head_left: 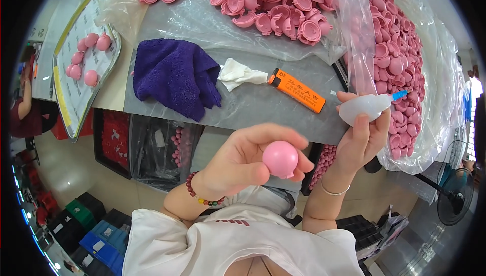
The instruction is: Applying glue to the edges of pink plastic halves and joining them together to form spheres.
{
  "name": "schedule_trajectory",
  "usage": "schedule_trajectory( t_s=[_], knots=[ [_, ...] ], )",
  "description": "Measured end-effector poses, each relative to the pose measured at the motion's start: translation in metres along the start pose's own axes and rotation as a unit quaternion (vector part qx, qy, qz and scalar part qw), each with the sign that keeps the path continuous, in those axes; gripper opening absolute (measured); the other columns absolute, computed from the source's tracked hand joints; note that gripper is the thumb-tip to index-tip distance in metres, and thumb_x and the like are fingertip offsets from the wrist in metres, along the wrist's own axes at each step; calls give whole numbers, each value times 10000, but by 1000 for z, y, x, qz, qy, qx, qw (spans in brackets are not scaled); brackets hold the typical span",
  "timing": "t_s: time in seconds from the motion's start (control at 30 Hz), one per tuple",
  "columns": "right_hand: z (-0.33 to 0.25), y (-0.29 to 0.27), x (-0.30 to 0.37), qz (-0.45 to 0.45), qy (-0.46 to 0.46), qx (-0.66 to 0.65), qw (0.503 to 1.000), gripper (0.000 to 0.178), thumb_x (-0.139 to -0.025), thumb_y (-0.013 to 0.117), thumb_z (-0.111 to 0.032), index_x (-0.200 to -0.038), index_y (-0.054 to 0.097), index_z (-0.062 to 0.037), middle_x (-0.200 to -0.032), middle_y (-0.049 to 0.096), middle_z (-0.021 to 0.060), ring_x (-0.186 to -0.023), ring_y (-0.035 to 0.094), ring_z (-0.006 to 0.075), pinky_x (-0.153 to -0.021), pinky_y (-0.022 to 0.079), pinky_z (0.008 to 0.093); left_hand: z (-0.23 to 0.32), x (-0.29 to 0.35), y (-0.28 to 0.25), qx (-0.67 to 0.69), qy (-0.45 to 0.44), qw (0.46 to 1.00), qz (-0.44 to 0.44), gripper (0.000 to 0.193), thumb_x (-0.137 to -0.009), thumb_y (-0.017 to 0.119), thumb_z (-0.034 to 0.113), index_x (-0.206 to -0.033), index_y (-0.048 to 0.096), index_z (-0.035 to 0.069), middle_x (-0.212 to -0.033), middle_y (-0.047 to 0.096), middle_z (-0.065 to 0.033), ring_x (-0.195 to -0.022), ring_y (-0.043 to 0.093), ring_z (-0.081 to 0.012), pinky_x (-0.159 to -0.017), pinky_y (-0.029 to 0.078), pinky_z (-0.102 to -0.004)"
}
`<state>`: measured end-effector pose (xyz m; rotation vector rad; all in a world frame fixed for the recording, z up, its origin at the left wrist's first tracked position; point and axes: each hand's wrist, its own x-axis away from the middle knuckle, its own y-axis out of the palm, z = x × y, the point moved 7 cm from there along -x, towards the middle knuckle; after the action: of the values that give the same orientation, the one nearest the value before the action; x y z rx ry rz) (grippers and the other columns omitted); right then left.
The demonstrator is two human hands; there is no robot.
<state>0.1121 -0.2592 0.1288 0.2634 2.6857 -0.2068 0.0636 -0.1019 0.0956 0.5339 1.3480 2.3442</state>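
Observation:
My left hand [238, 162] holds a round pink plastic ball [280, 159] between thumb and fingers, above the table's near edge. A small nub shows at the ball's lower side. In my right hand [362, 142] is a white squeeze bottle [362, 109], lying sideways with its blue needle tip [400, 95] pointing right. The bottle and the ball are apart. On the grey table in front of my hands lie an orange box cutter [298, 90], a crumpled white cloth [238, 73] and a dark purple towel [174, 76].
Pink half shells [283, 2] heap on clear plastic at the back. A clear bag [400, 68] of pink pieces stands at the right. Several pink balls [91, 78] rest on a yellow-edged board at the left. Below are a black bin [114, 139] with red pieces and a fan [455, 195].

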Motion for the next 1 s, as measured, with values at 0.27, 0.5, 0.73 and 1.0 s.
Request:
schedule_trajectory(
  t_s=[0.27, 0.5, 0.73, 1.0],
  knots=[
    [3, 0, 0, -12, 12, -8, 1000, 342, -806, 475, -164, -1042, 408, 74, -828, 570, 200, -754, 583, 237, -578, 484, 257, 24, 8, -1, -132, 93, 987, 7, 449, -587, 760, 278, -874, 567, -8, -802, 600, -158, -746, 580, -226, -648, 476, -307],
    [4, -1, 2, -13, 25, -28, 999, 365, -801, 488, -178, -1040, 412, 88, -808, 577, 192, -750, 582, 224, -586, 476, 245, 78, 36, 19, -580, 315, 749, -64, 357, -642, 723, 221, -871, 577, -12, -794, 597, -156, -732, 567, -236, -654, 462, -313],
    [3, -2, 3, -43, 42, -45, 997, 350, -794, 498, -159, -1033, 419, 84, -806, 579, 171, -730, 572, 189, -596, 459, 236, 232, 91, -39, -800, 238, 302, 460, 238, -772, 560, 141, -947, 551, -20, -940, 578, -75, -840, 535, -153, -750, 412, -279],
    [0, 2, 2, -56, 64, -31, 996, 282, -799, 489, -138, -991, 449, 65, -805, 584, 132, -733, 547, 138, -646, 414, 213, 246, 35, -37, -820, 278, 394, 310, 235, -754, 561, 179, -944, 570, 39, -902, 592, -111, -864, 556, -209, -739, 421, -304]
  ],
)
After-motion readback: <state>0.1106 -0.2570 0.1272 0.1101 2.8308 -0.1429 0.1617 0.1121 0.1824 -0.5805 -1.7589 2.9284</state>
